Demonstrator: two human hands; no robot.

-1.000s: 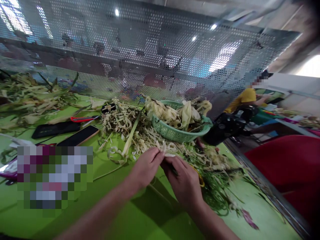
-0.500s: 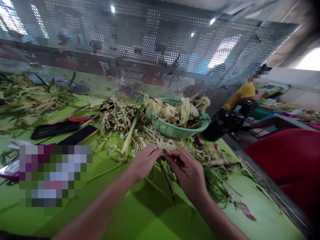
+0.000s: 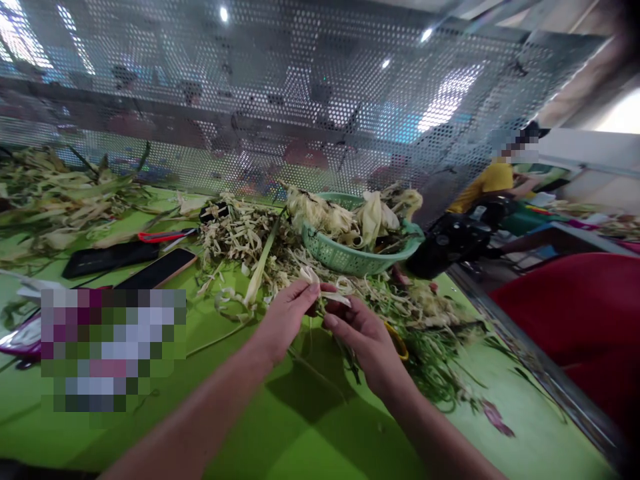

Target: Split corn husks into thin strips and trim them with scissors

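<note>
My left hand [image 3: 290, 315] is closed, pinching a pale dried husk piece [image 3: 309, 275] whose folded tip stands up above the fingers. From it a flat pale strip [image 3: 337, 298] runs across to my right hand [image 3: 363, 333], whose fingers curl round its end. Thin dark stalks hang below the two hands. Beside the right hand shows a yellow loop [image 3: 397, 341], mostly hidden, so what it belongs to cannot be told. Just beyond the hands lies a heap of shredded husk scraps [image 3: 245, 230].
A green basket [image 3: 345, 262] holding dried husks stands behind the hands. Left are a phone [image 3: 157, 269], a black case [image 3: 107, 259], red-handled scissors [image 3: 165, 236] and a husk pile [image 3: 55, 193]. A perforated metal screen [image 3: 280, 87] closes the back. Right sit a red chair [image 3: 575, 313] and a person in yellow [image 3: 485, 185].
My hands have shifted slightly and the right fingers have loosened a little. The pale strip between them now shows more fully. The yellow loop has come into sight beside my right hand.
</note>
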